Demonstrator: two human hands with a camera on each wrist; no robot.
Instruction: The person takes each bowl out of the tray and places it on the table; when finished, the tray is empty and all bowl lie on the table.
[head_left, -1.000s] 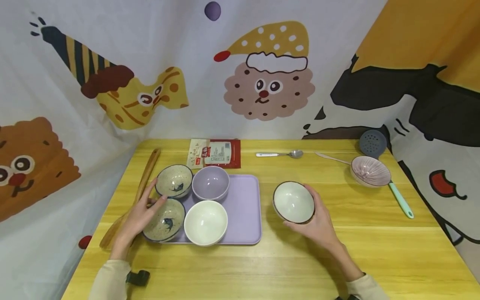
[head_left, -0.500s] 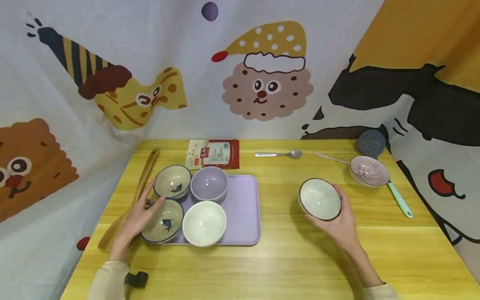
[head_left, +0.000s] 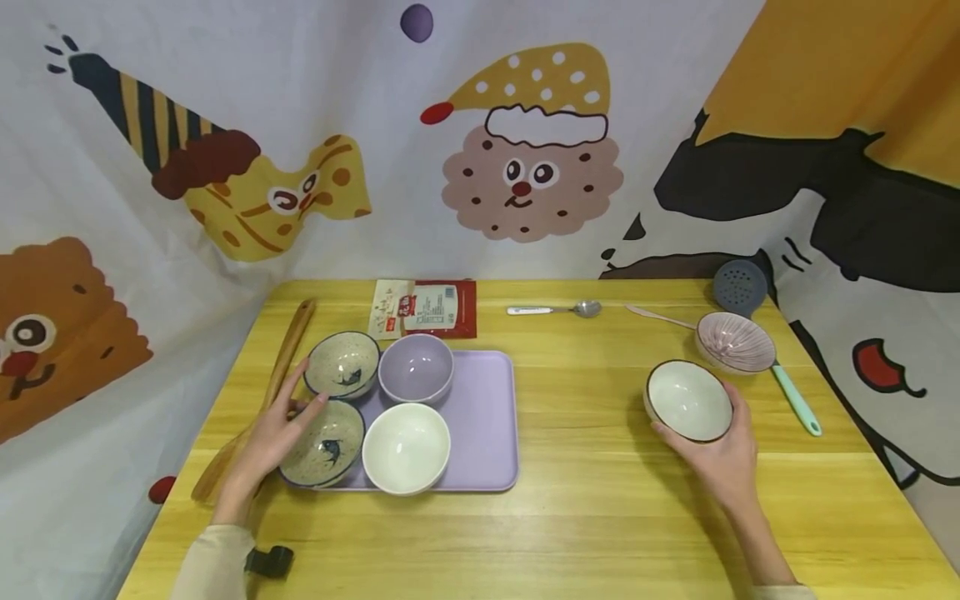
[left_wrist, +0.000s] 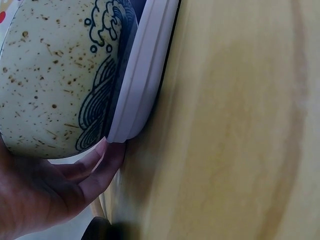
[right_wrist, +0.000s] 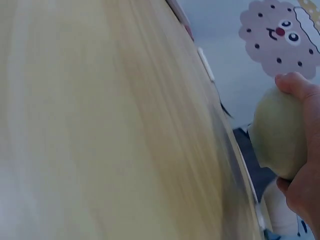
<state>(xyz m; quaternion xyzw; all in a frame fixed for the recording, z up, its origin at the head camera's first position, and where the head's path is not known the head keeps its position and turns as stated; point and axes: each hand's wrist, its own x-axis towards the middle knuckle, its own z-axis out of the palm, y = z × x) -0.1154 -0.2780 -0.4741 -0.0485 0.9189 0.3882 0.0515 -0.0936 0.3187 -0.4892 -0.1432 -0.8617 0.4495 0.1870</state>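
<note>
A white bowl with a brown rim is gripped by my right hand, thumb in front and fingers round its right side. The right wrist view shows the pale outside of this bowl held above the table. My left hand rests against two speckled bowls at the tray's left, the rear one and the front one, both with a blue fish inside. In the left wrist view its fingers touch near the tray's edge. Beside these sit a purple bowl and a white bowl.
The purple tray shows bare surface at its right. A wooden spatula lies left, a red and white packet and a spoon at the back. At right stand a pink striped bowl and a slotted ladle with a green handle.
My right hand has carried the brown-rimmed bowl rightward, away from the tray and closer to the pink striped bowl. The left hand stays against the speckled bowls.
</note>
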